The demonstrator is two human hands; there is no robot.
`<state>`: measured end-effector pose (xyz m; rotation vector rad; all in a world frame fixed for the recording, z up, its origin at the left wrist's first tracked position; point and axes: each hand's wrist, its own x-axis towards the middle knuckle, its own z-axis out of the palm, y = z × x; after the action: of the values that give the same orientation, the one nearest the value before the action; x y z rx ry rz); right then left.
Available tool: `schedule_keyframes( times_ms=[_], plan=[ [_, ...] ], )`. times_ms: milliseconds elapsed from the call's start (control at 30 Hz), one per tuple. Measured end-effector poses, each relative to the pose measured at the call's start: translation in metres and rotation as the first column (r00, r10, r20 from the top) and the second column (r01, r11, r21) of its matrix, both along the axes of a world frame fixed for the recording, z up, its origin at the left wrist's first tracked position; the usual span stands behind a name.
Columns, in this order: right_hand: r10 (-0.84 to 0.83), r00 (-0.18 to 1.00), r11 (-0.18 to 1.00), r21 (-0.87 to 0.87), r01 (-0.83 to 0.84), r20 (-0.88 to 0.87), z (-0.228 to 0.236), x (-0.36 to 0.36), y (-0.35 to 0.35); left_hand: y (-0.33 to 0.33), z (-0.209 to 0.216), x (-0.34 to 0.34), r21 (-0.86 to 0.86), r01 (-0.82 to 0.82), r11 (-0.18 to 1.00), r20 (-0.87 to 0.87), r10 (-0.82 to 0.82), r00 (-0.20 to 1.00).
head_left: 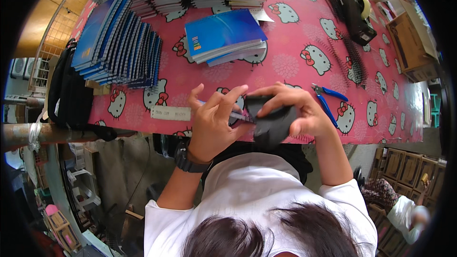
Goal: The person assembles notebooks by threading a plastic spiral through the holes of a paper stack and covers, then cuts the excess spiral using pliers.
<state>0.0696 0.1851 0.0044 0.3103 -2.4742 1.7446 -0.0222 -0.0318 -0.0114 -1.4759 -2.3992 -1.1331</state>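
Both hands work a dark object at the near edge of the pink table.

From the head camera, the left hand (213,123) pinches a thin pen-like tool (233,114), fingers half curled; the right hand (296,109) is closed over the black object (271,123). Blue pliers (328,99) lie just beside it, and blue notebooks (223,35) sit farther back.
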Motion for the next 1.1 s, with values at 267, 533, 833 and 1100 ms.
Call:
schedule_keyframes(
  times_ms=[267,533,833,1100],
  plan=[
    [0.020,0.999,0.989,-0.148,-0.015,0.037,-0.001,-0.005,-0.009,-0.013,-0.030,-0.012,0.464,-0.180,0.868,0.713,-0.245,0.657],
    [-0.030,0.998,0.998,-0.054,0.033,0.058,-0.007,-0.018,-0.013,-0.014,-0.060,-0.019,0.510,-0.017,0.860,0.683,-0.394,0.615],
    [-0.209,0.977,0.948,0.254,0.192,0.042,-0.006,-0.035,-0.013,-0.014,-0.052,-0.017,0.496,0.010,0.868,0.704,-0.409,0.580],
    [-0.312,0.942,0.845,0.416,0.336,-0.126,-0.019,-0.030,-0.014,-0.012,-0.057,-0.018,0.514,0.022,0.858,0.673,-0.419,0.610]
  ],
)
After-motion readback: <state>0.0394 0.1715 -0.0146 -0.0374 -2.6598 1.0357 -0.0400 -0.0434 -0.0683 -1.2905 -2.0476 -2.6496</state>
